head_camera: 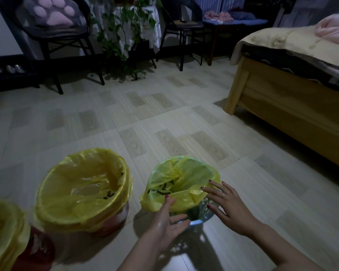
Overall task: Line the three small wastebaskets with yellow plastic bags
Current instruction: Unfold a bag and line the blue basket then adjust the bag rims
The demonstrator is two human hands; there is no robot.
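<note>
Kneeling over a tiled bedroom floor (164, 118), we are working both bare hands at the rim of a pale perforated plastic wastebasket (203, 209), where a yellow plastic bag (181, 184) is sitting loose and crumpled, draped over the near and left edge rather than pulled snug all round. Our left hand (167, 218) is lying against the near side of the bag, its fingers straight and slightly apart, the thumb tip touching the film without pinching it. Our right hand (226, 206) is reaching in from the right with its fingers spread wide, the fingertips touching the bag's right edge just above the basket's lattice wall; a ring is showing on one finger. Just to the left, a second wastebasket (115, 222), reddish brown, is standing with its yellow liner (82, 188) stretched smooth and folded over the whole rim, black printed marks showing inside. At the lower left corner, a third red wastebasket (37, 253) is partly cut off by the frame, its own yellow bag (4, 227) folded over the top. Beyond us, a wooden bed frame (282, 106) is occupying the right side, while a dark chair holding a paw-shaped cushion (51, 14) and a trailing green plant (121, 30) are standing along the far wall.
</note>
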